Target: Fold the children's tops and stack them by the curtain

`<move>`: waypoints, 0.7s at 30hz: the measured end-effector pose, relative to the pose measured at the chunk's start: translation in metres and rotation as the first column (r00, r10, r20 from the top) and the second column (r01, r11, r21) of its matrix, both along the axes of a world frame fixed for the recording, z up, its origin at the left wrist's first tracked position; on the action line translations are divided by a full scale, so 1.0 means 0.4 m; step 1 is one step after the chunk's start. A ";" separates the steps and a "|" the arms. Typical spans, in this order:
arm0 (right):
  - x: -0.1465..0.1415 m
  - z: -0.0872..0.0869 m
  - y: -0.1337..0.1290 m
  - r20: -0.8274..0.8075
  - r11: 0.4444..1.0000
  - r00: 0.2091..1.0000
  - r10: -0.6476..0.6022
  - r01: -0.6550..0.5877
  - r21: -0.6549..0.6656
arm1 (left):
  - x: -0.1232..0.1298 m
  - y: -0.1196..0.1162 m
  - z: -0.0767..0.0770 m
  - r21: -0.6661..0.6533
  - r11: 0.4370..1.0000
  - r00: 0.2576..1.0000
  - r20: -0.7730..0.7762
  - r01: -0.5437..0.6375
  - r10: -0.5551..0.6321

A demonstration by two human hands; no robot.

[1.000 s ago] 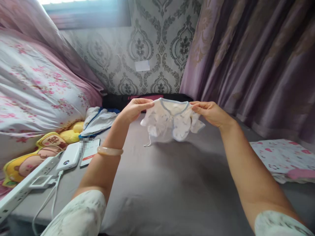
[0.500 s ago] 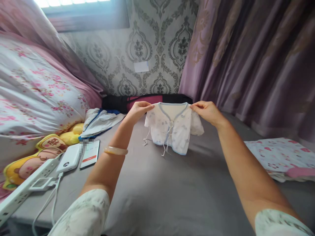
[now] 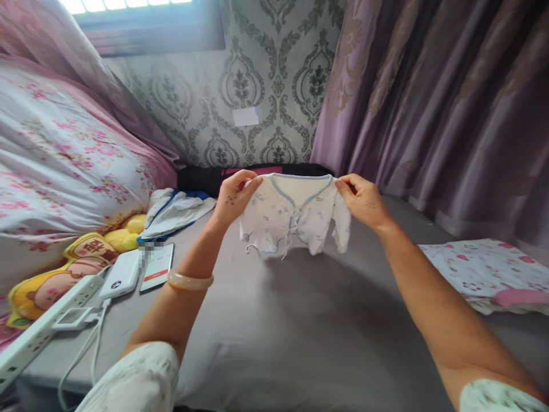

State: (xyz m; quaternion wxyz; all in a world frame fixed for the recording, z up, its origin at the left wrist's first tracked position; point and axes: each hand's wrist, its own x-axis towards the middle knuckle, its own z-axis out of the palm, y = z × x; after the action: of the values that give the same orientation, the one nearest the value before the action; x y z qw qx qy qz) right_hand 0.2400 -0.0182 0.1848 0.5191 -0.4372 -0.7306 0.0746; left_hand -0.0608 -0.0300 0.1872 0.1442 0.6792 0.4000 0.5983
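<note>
In the middle of the frame, a small white shirt (image 3: 281, 214) hangs above the grey bed (image 3: 278, 337). The person's left hand (image 3: 234, 197) pinches one shoulder between thumb and fingers; the right hand (image 3: 362, 200) grips the other likewise. To hold it well, both grips should stay level and pull evenly, keeping the neckline straight without stretching the thin cloth, with the ties hanging free. Compared with half a second ago, the hands are slightly farther apart, the neckline is wider and the hem sits higher in the frame.
</note>
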 end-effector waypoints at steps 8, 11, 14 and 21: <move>0.017 0.066 -0.080 -0.176 0.881 0.960 0.217 -0.270 -0.388 | -0.055 -0.123 0.098 -0.299 0.954 0.998 -0.050 0.012 -0.028; 0.013 0.004 -0.016 -0.077 0.819 0.970 0.230 -0.236 -0.524 | -0.069 -0.068 0.044 -0.553 0.833 0.986 -0.129 0.021 -0.110; 0.001 -0.113 0.075 0.130 0.809 0.957 0.260 -0.143 -0.570 | -0.070 0.027 -0.080 -0.684 0.727 0.955 -0.251 -0.061 -0.156; -0.065 -0.340 0.154 0.642 0.816 0.765 0.050 0.340 -0.467 | -0.011 0.166 -0.350 -0.574 0.718 0.792 -0.609 -0.394 -0.052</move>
State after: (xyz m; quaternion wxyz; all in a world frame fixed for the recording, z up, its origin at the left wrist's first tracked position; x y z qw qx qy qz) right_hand 0.2139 0.0435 0.0486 0.0983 -0.6263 -0.7679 0.0921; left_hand -0.0653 0.0363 0.0473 0.1909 0.6864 0.6775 0.1830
